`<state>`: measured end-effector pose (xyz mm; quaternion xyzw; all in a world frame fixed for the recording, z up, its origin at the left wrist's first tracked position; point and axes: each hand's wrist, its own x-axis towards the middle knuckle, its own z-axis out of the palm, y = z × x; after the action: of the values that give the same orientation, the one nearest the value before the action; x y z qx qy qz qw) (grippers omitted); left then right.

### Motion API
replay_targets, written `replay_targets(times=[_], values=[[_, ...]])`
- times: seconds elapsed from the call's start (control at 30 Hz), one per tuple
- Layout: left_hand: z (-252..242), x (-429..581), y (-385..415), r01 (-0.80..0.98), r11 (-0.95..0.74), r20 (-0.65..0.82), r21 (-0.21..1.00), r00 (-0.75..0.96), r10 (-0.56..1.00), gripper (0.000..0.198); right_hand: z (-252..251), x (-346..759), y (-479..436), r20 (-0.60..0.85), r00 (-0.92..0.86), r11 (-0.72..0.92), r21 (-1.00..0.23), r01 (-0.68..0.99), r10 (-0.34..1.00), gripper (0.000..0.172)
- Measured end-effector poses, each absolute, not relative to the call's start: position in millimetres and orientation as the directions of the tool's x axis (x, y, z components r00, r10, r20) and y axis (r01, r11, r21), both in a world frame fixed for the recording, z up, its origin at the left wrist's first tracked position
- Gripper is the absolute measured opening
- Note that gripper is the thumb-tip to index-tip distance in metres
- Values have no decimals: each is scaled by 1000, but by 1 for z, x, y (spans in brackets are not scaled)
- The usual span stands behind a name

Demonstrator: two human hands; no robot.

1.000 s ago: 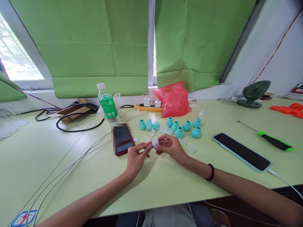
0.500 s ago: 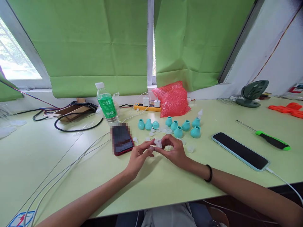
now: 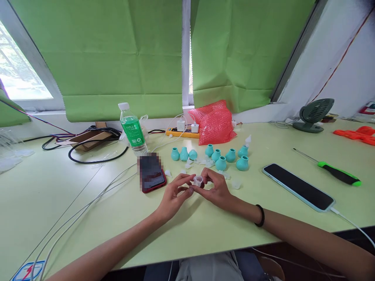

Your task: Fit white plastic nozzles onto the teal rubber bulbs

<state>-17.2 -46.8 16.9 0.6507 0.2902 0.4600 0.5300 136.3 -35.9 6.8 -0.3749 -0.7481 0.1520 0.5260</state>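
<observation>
Blinds (image 3: 123,58) of creased green cloth cover most of the window wall, daylight glaring through at far left. Below them spreads the desk (image 3: 117,230), smooth, pale yellow-green, faintly glossy. At its back slumps a red bubble-wrap bag (image 3: 216,125), all glints and dimples, and left of it a clear plastic bottle (image 3: 133,130) wears a green label. Front and centre, the left hand (image 3: 175,191) and right hand (image 3: 218,190) meet, thumb tips together! Behind them cluster turquoise pots (image 3: 220,163), shiny, round-bellied, short-necked, with thin whitish scraps (image 3: 202,160) strewn between. And the smallest star: a milky, translucent cup-shaped piece (image 3: 198,180), ring-rimmed, hollow side up, just above the desk, both grips pinching it at the fingertips.
</observation>
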Motion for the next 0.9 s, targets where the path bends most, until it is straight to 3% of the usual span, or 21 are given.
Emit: replay_targets(times=[0.1, 0.23, 0.43, 0.57, 0.77, 0.9], values=[[18, -16, -49, -126, -239, 269, 963, 392, 880, 29, 5, 136, -35, 704, -152, 699, -607, 378, 694, 31], [18, -16, -47, -230, -79, 158, 970, 353, 922, 28, 3, 135, -35, 725, -164, 726, -590, 353, 669, 22], [21, -16, -43, -331, 200, -2, 922, 515, 857, 32, 6, 135, -36, 734, -206, 749, -562, 350, 647, 16], [20, -16, -41, -335, 259, -24, 906, 570, 821, 31, 12, 135, -40, 717, -227, 736, -550, 394, 658, 15], [17, -18, -37, -336, 212, -19, 917, 497, 868, 21, 35, 154, -34, 798, -293, 775, -310, 550, 527, 7], [17, -18, -37, -292, 170, -2, 941, 498, 867, 24, 56, 180, -11, 733, -280, 486, -79, 871, 620, 17]])
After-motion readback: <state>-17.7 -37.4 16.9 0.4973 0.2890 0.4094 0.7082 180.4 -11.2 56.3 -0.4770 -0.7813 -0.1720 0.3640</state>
